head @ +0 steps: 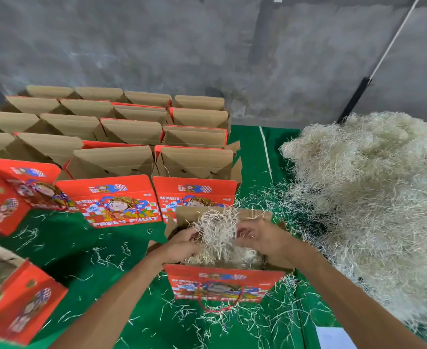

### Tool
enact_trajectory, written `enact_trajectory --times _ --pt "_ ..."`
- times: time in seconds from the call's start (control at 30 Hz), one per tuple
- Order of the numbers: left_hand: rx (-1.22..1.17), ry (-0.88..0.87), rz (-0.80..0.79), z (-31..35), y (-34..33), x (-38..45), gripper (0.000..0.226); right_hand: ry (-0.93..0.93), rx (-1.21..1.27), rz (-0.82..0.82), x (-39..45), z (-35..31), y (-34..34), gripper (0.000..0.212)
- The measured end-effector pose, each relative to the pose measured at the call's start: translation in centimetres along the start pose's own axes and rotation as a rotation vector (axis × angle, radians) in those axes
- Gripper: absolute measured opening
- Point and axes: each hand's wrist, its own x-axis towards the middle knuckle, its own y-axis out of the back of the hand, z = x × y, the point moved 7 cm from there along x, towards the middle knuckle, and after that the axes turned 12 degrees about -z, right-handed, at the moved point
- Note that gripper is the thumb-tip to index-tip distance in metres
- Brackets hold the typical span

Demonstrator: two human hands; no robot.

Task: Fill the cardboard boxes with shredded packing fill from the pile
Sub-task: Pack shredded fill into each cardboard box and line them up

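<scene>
A red printed cardboard box [222, 285] stands open on the green floor in front of me, with pale shredded fill inside. Above its opening, my left hand [182, 244] and my right hand [260, 238] hold a clump of shredded fill [217, 230] between them, fingers curled into it. The big pile of shredded fill [368, 192] lies to the right, reaching almost to the box.
Several open cardboard boxes [114, 137] stand in rows behind, flaps up, against a grey wall. Two more red boxes [18, 298] sit at the left. Loose shreds litter the green floor [101, 248]. A white sheet [333, 338] lies at bottom right.
</scene>
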Motion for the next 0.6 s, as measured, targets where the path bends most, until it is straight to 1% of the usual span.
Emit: enact_trajectory --times 0.07,0.1,0.13,0.2,0.27,0.33,0.4,0.47,0.53,0.6 --pt "0.081 -0.007 -0.003 0.3 0.0 0.1 0.086 -0.036 0.007 -0.066 1.2 -0.2 -1.4 0.027" --pt "0.100 -0.011 0.001 0.3 0.0 0.2 0.087 -0.048 0.038 -0.072 1.8 -0.3 -1.9 0.029" --pt "0.110 -0.007 0.006 0.4 0.1 0.2 0.087 -0.052 0.092 -0.074 2.3 -0.4 -2.1 0.035" --pt "0.127 0.039 0.012 0.2 0.4 0.4 0.084 -0.072 0.154 -0.122 3.1 -0.5 -2.7 0.060" --pt "0.122 0.096 -0.012 0.0 0.4 0.6 0.072 -0.114 0.067 -0.228 3.9 -0.2 -4.0 0.079" --pt "0.105 0.109 -0.025 0.1 0.0 0.8 0.059 -0.165 -0.073 -0.337 4.9 0.2 -5.6 0.088" --pt "0.069 0.092 -0.038 0.4 -0.3 0.9 0.048 -0.205 -0.134 -0.394 5.9 0.4 -7.2 0.092" --pt "0.052 0.062 -0.026 0.7 -0.3 0.7 0.036 -0.232 -0.126 -0.357 6.4 0.8 -7.8 0.094" --pt "0.054 0.024 -0.022 0.6 -0.3 0.4 0.033 -0.226 -0.127 -0.312 6.5 0.8 -7.6 0.091" --pt "0.119 -0.003 -0.009 0.7 -0.2 0.0 0.026 -0.212 -0.185 -0.294 6.1 0.9 -7.0 0.082"
